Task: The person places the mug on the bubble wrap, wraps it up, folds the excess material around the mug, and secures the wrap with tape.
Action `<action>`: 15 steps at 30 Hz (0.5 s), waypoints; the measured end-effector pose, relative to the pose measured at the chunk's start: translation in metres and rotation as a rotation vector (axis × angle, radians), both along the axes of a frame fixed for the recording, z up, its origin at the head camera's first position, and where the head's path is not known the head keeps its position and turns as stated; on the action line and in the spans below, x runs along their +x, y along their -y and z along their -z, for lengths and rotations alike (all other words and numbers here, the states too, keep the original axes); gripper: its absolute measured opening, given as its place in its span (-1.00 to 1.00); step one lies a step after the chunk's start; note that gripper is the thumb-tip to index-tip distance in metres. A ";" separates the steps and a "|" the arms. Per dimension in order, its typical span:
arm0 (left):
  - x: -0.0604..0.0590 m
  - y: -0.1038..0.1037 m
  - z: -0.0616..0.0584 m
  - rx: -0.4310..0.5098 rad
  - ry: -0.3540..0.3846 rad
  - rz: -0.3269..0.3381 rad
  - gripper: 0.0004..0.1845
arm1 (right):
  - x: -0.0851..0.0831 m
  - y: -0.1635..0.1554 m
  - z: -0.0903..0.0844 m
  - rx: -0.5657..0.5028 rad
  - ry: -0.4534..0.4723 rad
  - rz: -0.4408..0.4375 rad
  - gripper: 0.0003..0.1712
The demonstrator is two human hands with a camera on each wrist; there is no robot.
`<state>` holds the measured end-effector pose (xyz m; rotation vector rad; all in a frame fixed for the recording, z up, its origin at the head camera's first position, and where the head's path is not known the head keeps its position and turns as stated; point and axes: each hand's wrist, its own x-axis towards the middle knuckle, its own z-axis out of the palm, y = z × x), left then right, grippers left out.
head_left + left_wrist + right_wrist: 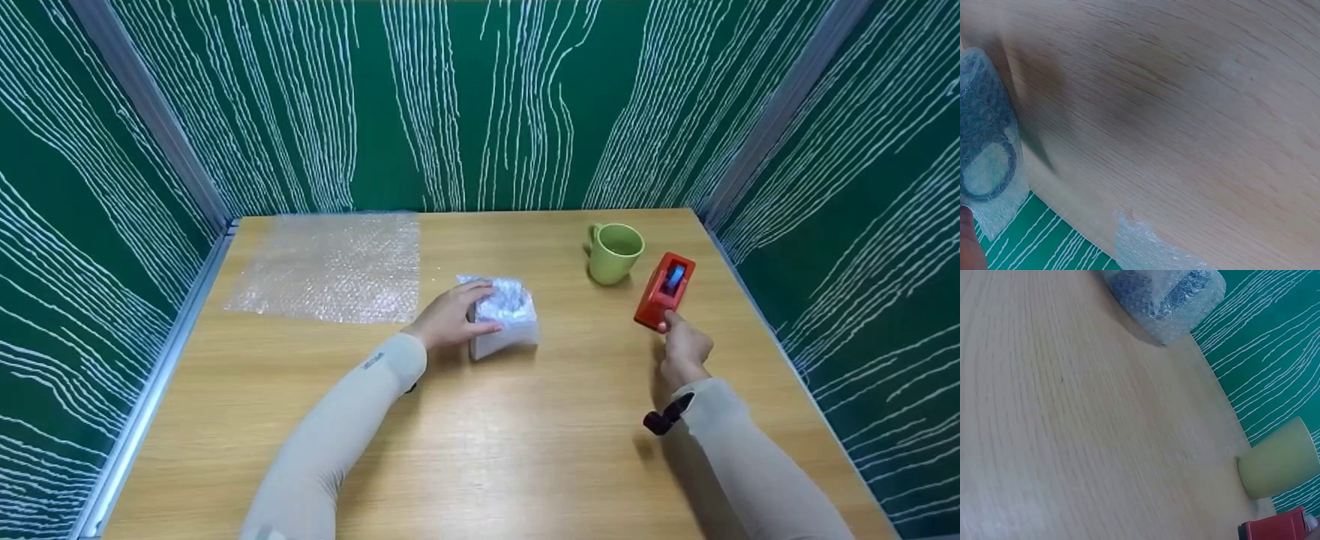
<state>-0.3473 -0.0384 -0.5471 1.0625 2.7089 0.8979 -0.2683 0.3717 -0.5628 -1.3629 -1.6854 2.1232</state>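
A bundle wrapped in bubble wrap [508, 319] sits mid-table, and something dark shows through the wrap in the left wrist view [985, 152]. My left hand [454, 316] grips its left side, fingers over the top and thumb at the front. A red tape dispenser [665, 291] lies to the right. My right hand [684, 346] reaches its near end with one fingertip touching it and the other fingers curled. Whether it pinches any tape is not visible. In the right wrist view the bundle [1162, 292] is at the top and the dispenser [1278, 530] at the bottom edge.
A light green mug [615, 253] stands upright just left of the dispenser, also seen in the right wrist view [1278, 464]. A flat bubble wrap sheet [330, 266] lies at the back left of the wooden table [487, 450]. Green patterned walls enclose three sides.
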 end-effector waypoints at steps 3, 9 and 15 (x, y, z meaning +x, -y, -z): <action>0.000 0.000 0.000 0.002 0.005 -0.002 -0.16 | 0.000 0.000 0.002 -0.025 0.025 -0.006 -0.28; 0.000 0.001 0.000 0.001 0.013 -0.005 -0.15 | -0.001 0.001 0.006 -0.050 0.023 0.020 -0.33; -0.001 0.001 0.001 0.007 0.008 -0.001 -0.15 | 0.002 0.003 0.009 -0.133 -0.060 0.051 -0.72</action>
